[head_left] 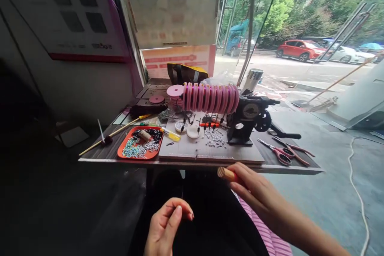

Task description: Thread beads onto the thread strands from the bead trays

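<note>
My left hand [168, 224] is low in front of the table's edge, thumb and forefinger pinched on what looks like a thin dark strand [169, 207], only a bit of which shows. Just off the table's front edge, my right hand [255, 188] is closed round a wooden handle [225, 174] with a pale cut end and a red part. The rest of that handle is hidden in the fingers. Behind both hands, a row of pink spools [210, 98] sits on a black hand-cranked device [240, 124]. Several dark weighted threads hang below the spools.
An orange-red tray [120, 153] of beads and a yellow-handled cutter [170, 134] lie left of centre. Loose pale beads [215, 138] cover part of the board [180, 153]. Scissors [282, 155] and pliers [300, 151] lie at the right, near the crank handle [291, 136].
</note>
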`<state>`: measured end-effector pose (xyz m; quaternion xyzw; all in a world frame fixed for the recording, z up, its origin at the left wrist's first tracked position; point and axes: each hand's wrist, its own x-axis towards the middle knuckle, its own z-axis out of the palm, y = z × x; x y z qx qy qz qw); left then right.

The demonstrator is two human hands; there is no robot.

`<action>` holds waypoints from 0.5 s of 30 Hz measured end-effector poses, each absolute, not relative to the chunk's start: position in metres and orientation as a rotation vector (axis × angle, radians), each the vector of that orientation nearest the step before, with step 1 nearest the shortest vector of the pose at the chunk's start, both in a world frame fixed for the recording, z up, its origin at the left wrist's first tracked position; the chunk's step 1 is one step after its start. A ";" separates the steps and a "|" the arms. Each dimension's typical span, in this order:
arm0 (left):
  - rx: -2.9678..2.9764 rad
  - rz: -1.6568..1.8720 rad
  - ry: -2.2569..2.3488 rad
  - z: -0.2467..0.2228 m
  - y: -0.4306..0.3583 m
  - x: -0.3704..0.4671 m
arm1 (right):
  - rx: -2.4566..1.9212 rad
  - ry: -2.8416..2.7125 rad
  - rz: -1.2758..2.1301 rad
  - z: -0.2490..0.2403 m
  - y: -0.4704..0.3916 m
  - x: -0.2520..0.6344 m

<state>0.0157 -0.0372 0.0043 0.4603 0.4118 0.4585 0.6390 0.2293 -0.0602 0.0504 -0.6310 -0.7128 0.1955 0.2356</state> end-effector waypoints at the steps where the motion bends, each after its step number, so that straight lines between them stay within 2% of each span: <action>1: 1.078 1.064 0.965 0.004 -0.039 0.014 | -1.710 -1.986 0.586 0.050 -0.062 0.226; 4: 1.057 1.121 1.020 0.003 -0.042 0.010 | -1.888 -1.957 0.488 0.041 -0.065 0.244; 8: 0.865 1.144 1.002 0.004 -0.043 0.012 | -2.429 -1.545 -0.071 0.022 -0.057 0.304; 15: 0.721 0.975 1.031 -0.004 -0.033 0.018 | -2.455 -1.459 -0.139 0.021 -0.043 0.381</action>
